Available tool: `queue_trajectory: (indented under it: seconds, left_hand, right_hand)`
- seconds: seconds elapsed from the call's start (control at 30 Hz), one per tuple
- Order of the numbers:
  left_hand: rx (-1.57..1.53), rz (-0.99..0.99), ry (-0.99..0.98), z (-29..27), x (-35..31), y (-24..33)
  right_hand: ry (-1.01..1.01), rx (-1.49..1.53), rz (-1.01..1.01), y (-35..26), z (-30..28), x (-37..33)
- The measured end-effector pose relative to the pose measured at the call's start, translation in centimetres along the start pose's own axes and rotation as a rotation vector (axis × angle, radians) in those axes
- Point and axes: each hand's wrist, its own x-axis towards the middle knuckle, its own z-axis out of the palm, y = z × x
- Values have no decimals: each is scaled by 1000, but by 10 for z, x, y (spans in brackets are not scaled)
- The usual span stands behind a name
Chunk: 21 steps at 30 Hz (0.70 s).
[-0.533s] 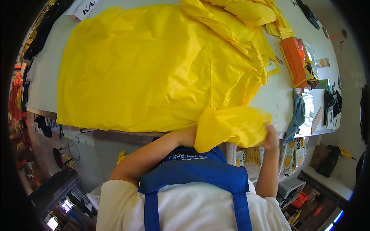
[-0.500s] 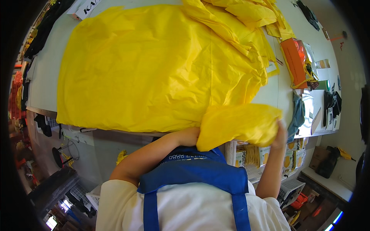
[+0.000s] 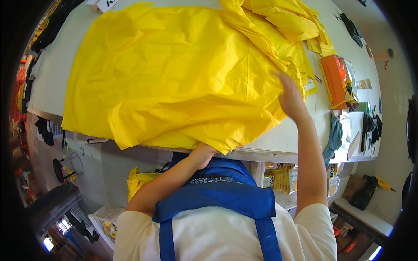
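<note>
Yellow fabric partly over the left grip

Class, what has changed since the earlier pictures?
The right hand has moved forward and slightly left, to the yellow fabric's right side; its grip is unclear. The part lifted between both hands now lies in folds. The left hand stays near the table's front edge.

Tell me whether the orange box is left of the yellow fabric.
No, the orange box sits right of both the fabric and the right hand.
</note>
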Motion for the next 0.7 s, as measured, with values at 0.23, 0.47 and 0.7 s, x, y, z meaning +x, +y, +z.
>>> queue_trajectory:
  seconds: [0.23,0.47,0.7]
  left_hand:
    - [1155,852,1148,-97,-110,109]
    - [684,585,887,-213,-113,197]
    - [725,280,709,-239,-146,203]
  right_hand:
    - [-55,-83,2,80,78,-66]
    - [43,139,-171,113,93,-35]
    - [303,-118,302,75,106,-11]
